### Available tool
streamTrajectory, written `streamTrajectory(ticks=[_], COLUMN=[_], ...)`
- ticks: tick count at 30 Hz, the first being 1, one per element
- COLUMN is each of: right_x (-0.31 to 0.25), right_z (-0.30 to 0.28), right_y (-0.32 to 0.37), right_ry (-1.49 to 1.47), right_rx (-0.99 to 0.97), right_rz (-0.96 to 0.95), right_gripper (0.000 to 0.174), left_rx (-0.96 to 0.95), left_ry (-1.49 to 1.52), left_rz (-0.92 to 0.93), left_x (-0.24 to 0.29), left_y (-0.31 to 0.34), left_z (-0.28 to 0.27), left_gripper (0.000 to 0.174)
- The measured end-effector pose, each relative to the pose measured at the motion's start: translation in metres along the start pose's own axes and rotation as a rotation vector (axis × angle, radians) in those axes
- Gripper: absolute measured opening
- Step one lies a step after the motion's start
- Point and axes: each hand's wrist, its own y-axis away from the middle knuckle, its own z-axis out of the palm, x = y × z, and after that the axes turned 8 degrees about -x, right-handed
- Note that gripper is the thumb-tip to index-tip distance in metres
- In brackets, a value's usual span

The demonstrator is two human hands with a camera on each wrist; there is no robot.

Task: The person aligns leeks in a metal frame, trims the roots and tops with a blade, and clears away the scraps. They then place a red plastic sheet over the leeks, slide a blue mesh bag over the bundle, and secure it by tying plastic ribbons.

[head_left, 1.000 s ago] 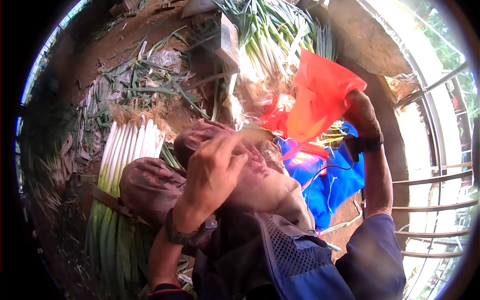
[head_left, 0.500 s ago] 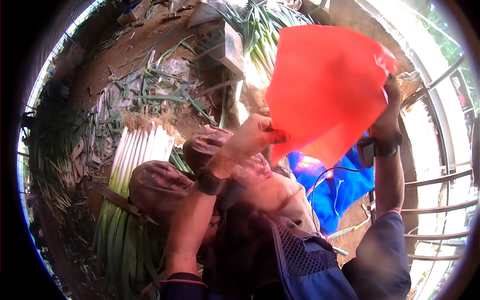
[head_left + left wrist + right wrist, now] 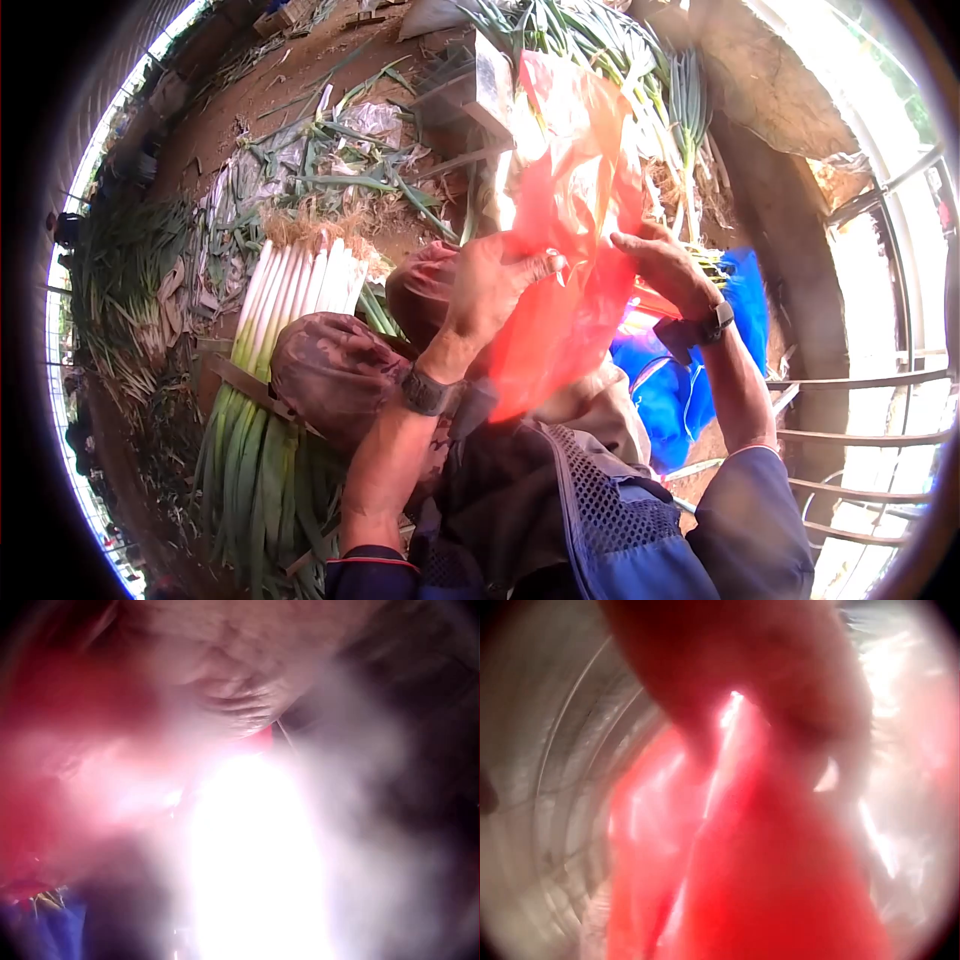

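A thin, see-through red plastic sheet [image 3: 575, 200] hangs between my two hands above the lap, its lower part over the trousers. My left hand [image 3: 490, 285] pinches its left side, thumb across the front of the plastic. At the right side my right hand [image 3: 670, 265] grips the sheet's edge, and the right wrist view shows the plastic [image 3: 780, 855] gathered into a fold under the fingers. Glare washes out much of the left wrist view, where red plastic [image 3: 37, 802] shows beside the hand.
A bundle of long green onions [image 3: 300, 285] lies left of the knees, roots away from me. More green onions [image 3: 685, 110] lie ahead, beside a wooden board [image 3: 492, 90]. Blue material [image 3: 690, 390] is spread at the right knee. Leaf scraps litter the soil; metal bars [image 3: 870, 440] stand at right.
The left hand has come up from over the knee and taken hold of the red sheet. The right hand has moved left and down with it, bringing the sheet in front of the body.
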Motion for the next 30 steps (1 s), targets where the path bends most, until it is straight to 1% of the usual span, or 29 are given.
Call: streamTrajectory(ticks=[2,3,4,6,7,8,10,12,13,14,16,17,18,19,20,21,22,23,24,26,27,29,30], right_x=[0.002,-0.005,-0.007,-0.015,-0.018,-0.019,-0.009,-0.002,0.001,0.013,0.013,0.017,0.022,0.025,0.025,0.026,0.025,0.033,0.04,0.052,0.009,0.006,0.005], right_z=[-0.005,-0.004,0.002,0.023,0.037,0.048,0.059,0.072,0.08,0.082,0.081,0.079,0.076,0.073,0.072,0.07,0.066,0.055,0.044,0.029,0.062,0.062,0.061], right_y=[-0.007,-0.011,-0.008,0.004,0.01,0.014,0.019,0.03,0.034,0.036,0.032,0.032,0.031,0.031,0.032,0.035,0.037,0.035,0.032,0.028,0.038,0.039,0.04], right_ry=[0.439,0.447,0.522,0.619,0.546,0.559,0.64,0.665,0.664,0.653,0.643,0.644,0.503,0.364,0.366,0.416,0.467,0.469,0.473,0.394,0.33,0.335,0.336], right_rx=[0.302,0.33,0.427,0.396,0.271,0.156,0.018,-0.085,-0.11,-0.058,-0.149,-0.147,-0.116,-0.087,-0.088,-0.03,0.027,-0.019,-0.02,-0.164,-0.113,-0.107,-0.101], right_rz=[-0.221,-0.288,-0.358,-0.304,-0.214,-0.106,-0.043,-0.043,-0.039,-0.04,-0.016,-0.016,-0.02,-0.024,-0.025,0.001,0.026,0.021,0.02,-0.256,0.024,0.036,0.05], right_gripper=[0.051,0.054,0.048,0.041,0.038,0.039,0.05,0.062,0.072,0.079,0.083,0.083,0.079,0.075,0.075,0.072,0.069,0.06,0.06,0.051,0.044,0.044,0.043], left_rx=[0.023,0.044,0.046,0.106,0.101,0.125,0.148,0.195,0.214,0.214,0.215,0.201,0.2,0.179,0.159,0.16,0.164,0.167,0.167,0.142,0.143,0.061,0.047], left_ry=[-0.011,-0.023,-0.02,-0.05,-0.049,-0.025,0.002,-0.083,-0.138,-0.138,-0.187,-0.072,-0.071,-0.082,-0.092,-0.091,-0.006,0.079,0.081,0.018,0.019,-0.065,-0.079], left_rz=[0.022,0.048,0.048,0.022,0.021,0.036,0.051,0.076,0.096,0.096,0.021,0.002,0.003,-0.069,-0.142,-0.14,-0.096,-0.05,-0.047,-0.019,-0.016,-0.111,-0.111], left_x=[0.001,0.001,-0.004,-0.015,-0.015,-0.014,-0.015,-0.019,-0.026,-0.03,-0.029,-0.046,-0.047,-0.048,-0.05,-0.045,-0.038,-0.033,-0.037,-0.051,-0.051,-0.051,-0.048], left_y=[0.001,0.001,0.001,0.001,0.001,0.002,0.002,0.003,0.002,0.002,0.002,-0.001,-0.001,0.0,0.001,0.003,0.005,0.006,0.005,0.004,0.005,0.006,0.007], left_z=[0.001,0.003,0.004,0.01,0.016,0.023,0.033,0.034,0.033,0.033,0.035,0.033,0.031,0.028,0.025,0.028,0.033,0.036,0.036,0.033,0.031,0.026,0.027], left_gripper=[0.02,0.02,0.02,0.021,0.021,0.021,0.022,0.027,0.029,0.029,0.031,0.035,0.035,0.038,0.041,0.041,0.042,0.044,0.044,0.044,0.044,0.036,0.035])
